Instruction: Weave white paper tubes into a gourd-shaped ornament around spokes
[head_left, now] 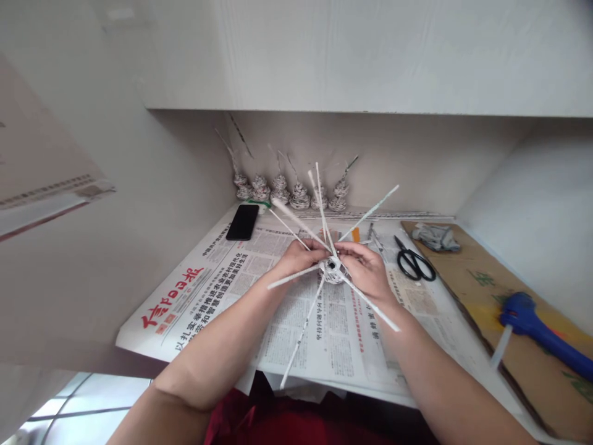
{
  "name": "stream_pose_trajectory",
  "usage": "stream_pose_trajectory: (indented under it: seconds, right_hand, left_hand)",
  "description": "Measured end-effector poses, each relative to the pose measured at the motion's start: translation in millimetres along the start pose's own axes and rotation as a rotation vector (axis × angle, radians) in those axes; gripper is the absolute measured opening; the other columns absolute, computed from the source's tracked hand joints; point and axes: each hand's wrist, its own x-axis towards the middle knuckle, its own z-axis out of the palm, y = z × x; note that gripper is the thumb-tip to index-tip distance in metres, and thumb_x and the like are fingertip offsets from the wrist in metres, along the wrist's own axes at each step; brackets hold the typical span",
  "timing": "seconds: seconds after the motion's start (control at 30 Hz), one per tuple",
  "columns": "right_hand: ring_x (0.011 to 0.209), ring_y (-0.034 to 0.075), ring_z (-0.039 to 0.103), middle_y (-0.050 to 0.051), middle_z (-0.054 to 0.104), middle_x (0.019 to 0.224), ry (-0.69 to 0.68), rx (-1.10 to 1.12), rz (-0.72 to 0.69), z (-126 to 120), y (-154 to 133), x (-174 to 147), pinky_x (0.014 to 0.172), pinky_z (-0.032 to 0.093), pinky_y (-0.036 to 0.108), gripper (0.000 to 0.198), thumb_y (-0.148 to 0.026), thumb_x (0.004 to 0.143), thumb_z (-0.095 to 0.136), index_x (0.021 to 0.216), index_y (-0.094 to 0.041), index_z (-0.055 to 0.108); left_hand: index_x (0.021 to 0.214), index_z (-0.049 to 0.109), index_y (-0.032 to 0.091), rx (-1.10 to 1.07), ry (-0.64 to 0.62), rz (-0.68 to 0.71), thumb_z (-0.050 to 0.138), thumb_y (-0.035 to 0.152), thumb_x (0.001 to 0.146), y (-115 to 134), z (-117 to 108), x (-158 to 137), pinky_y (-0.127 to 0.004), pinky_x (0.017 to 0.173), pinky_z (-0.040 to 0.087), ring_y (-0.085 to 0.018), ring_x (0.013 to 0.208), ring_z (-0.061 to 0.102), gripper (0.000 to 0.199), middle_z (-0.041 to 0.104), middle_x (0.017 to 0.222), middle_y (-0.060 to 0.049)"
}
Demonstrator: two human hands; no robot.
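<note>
Between my two hands is a small round weave of rolled newspaper (334, 274), with a dark hole in its top. Several thin paper sticks (303, 327) fan out from it in all directions. My left hand (299, 256) grips its left side, thumb and fingers closed near the base of the sticks. On the other side, my right hand (365, 266) pinches the rim and stick ends with bent fingers. The fingertips of both hands nearly meet behind the hole and are partly hidden by the sticks.
Newspaper sheets (185, 309) cover the tabletop. Several woven gourd shapes (300, 196) line the back wall. A black phone (243, 222) lies at left. Black-handled scissors (416, 264), a crumpled grey cloth (436, 237), cardboard (467, 278) and a blue glue gun (537, 324) are at right.
</note>
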Motion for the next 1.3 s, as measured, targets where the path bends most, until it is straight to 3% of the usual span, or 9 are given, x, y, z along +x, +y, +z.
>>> stream_pose_trajectory:
  seconds: [0.13,0.23,0.37,0.57,0.7,0.97,1.13,1.3]
  right_hand:
    - [0.066,0.016,0.061,0.004,0.072,0.084,0.002,-0.177,-0.145,0,2,-2,0.063,0.046,0.028,0.022,-0.029,0.08,0.056,0.089,-0.021,0.074]
    - [0.067,0.015,0.06,0.004,0.071,0.083,0.0,-0.162,-0.181,1,4,-2,0.061,0.045,0.026,0.021,-0.031,0.082,0.058,0.096,-0.021,0.071]
    - [0.063,0.014,0.058,0.002,0.068,0.078,-0.051,-0.159,-0.148,1,4,0,0.058,0.043,0.025,0.028,-0.035,0.08,0.063,0.104,-0.022,0.069]
    - [0.056,0.015,0.057,0.003,0.067,0.068,0.011,-0.133,-0.077,-1,6,3,0.054,0.043,0.026,0.023,-0.04,0.076,0.066,0.083,-0.018,0.069]
    - [0.057,0.017,0.06,0.003,0.067,0.065,0.043,-0.122,-0.01,-3,11,7,0.056,0.045,0.027,0.026,-0.042,0.075,0.066,0.081,-0.018,0.068]
    - [0.063,0.018,0.064,0.002,0.07,0.069,0.042,-0.028,0.128,-5,15,9,0.058,0.048,0.027,0.011,-0.029,0.07,0.065,0.075,-0.02,0.067]
    - [0.056,0.015,0.059,-0.001,0.066,0.061,-0.009,-0.163,0.097,-7,1,3,0.054,0.044,0.025,0.004,-0.023,0.068,0.062,0.07,-0.021,0.065]
    - [0.057,0.015,0.056,0.0,0.065,0.063,-0.04,-0.207,0.024,-5,-4,0,0.055,0.041,0.026,0.015,-0.035,0.07,0.067,0.071,-0.021,0.064]
  left_hand:
    - [0.067,0.069,0.01,0.031,-0.032,0.059,0.077,0.018,0.057,-1,-1,1,-0.023,0.055,0.044,-0.011,0.055,0.057,0.015,0.066,0.062,-0.003]
    - [0.066,0.07,0.011,0.016,-0.039,0.086,0.077,0.019,0.057,-2,-1,0,-0.023,0.056,0.045,-0.012,0.057,0.058,0.015,0.067,0.063,-0.003]
    - [0.064,0.068,0.011,0.02,-0.004,0.028,0.08,0.019,0.054,-2,0,0,-0.024,0.053,0.043,-0.011,0.052,0.056,0.017,0.066,0.059,-0.002]
    - [0.066,0.066,0.012,0.005,-0.031,0.017,0.08,0.023,0.055,-1,-1,-1,-0.024,0.049,0.04,-0.01,0.048,0.054,0.022,0.064,0.057,-0.002]
    - [0.069,0.063,0.012,0.006,-0.015,0.018,0.083,0.029,0.054,0,0,-2,-0.024,0.051,0.04,-0.01,0.05,0.055,0.03,0.063,0.058,-0.001]
    - [0.068,0.058,0.013,0.008,-0.009,0.013,0.083,0.03,0.054,3,5,-6,-0.022,0.047,0.035,-0.008,0.046,0.05,0.033,0.06,0.056,0.001]
    - [0.067,0.057,0.014,0.037,0.014,0.064,0.08,0.028,0.056,-3,4,-3,-0.022,0.049,0.037,-0.008,0.047,0.05,0.029,0.06,0.057,0.002]
    - [0.068,0.058,0.014,0.089,0.006,0.129,0.079,0.027,0.059,-5,1,-1,-0.022,0.053,0.038,-0.008,0.051,0.052,0.026,0.061,0.06,0.001]
